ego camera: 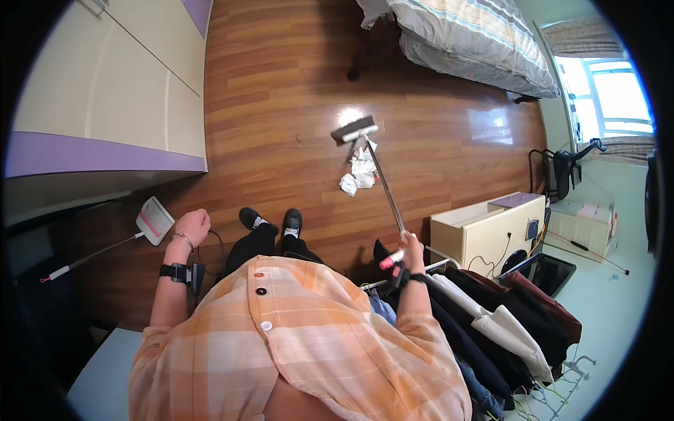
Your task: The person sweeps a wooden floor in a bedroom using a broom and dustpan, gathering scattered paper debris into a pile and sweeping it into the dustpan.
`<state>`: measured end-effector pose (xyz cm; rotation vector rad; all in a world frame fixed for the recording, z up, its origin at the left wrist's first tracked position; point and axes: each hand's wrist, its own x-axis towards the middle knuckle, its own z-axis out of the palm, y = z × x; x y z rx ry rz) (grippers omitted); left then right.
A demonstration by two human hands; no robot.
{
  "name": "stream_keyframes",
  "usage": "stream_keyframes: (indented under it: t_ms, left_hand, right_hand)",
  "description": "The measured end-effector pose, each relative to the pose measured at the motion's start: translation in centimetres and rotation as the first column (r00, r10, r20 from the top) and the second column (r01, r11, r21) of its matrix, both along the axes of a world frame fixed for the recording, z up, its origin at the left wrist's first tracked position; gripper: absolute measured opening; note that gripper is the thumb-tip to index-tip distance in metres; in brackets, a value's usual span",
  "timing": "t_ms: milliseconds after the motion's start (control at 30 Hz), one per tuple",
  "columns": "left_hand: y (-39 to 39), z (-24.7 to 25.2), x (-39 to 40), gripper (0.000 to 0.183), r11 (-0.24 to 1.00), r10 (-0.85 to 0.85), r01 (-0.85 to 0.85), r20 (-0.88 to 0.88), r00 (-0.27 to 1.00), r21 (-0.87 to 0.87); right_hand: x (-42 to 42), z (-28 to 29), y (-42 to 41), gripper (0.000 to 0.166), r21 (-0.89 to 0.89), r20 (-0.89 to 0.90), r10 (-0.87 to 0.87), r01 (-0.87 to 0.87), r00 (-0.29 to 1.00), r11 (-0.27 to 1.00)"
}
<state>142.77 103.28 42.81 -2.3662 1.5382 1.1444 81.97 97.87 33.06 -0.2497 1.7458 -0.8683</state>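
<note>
My right hand point(412, 250) is closed around the upper handle of a broom point(387, 189) with a metal pole and a white and pink grip. The broom's head, white with dark bristles, rests on the wood floor ahead, just beyond a small heap of crumpled white paper point(362, 171). Dark bits lie among the paper. My left hand point(195, 226) is raised at the left with its fingers curled, and I see nothing in it. Left of it, a white dustpan point(155, 221) with a long metal handle lies on or just above the floor.
A cream and purple wardrobe point(116, 89) stands at the left. A bed point(463, 47) is at the upper right. A cream cabinet point(489, 226) and a rack of hanging clothes point(489, 326) are at my right. A cable runs near my left foot.
</note>
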Motion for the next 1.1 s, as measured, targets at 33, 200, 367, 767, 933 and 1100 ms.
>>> stream_keyframes:
  t_ms: [33, 200, 367, 767, 933, 1100]
  left_hand:
    - [0.0, -0.4, -0.3, 0.019, 1.000, 0.006, -0.006, -0.006, 1.000, -0.013]
    - [-1.1, 0.4, -1.7, 0.019, 0.999, -0.023, 0.022, -0.028, 0.999, -0.036]
    - [-0.5, 0.2, -1.9, 0.019, 0.997, -0.054, 0.054, 0.003, 0.999, -0.055]
    - [1.8, -0.1, -0.6, 0.020, 0.998, -0.011, 0.012, 0.017, 1.000, -0.057]
    - [1.4, -1.2, -1.2, 0.019, 0.998, 0.006, -0.006, -0.012, 1.000, -0.066]
    - [1.0, -1.3, -1.6, 0.020, 0.998, 0.004, -0.006, -0.034, 0.999, -0.057]
  right_hand:
    - [-0.1, 2.0, 0.3, 0.014, 0.055, -0.059, 0.000, 0.003, 0.998, 0.998]
    - [3.1, 12.3, -0.5, 0.013, 0.051, -0.084, 0.197, -0.193, 0.977, 0.980]
    - [8.5, 10.3, -3.1, 0.016, -0.043, 0.083, 0.335, -0.332, 0.939, 0.942]
    - [7.1, 2.3, -4.6, 0.013, 0.107, -0.135, 0.387, -0.375, 0.912, 0.921]
    - [1.3, 9.8, -2.6, 0.017, 0.159, -0.258, 0.517, -0.492, 0.816, 0.856]
    - [5.4, 17.1, -2.4, 0.021, 0.118, -0.235, 0.607, -0.598, 0.759, 0.793]
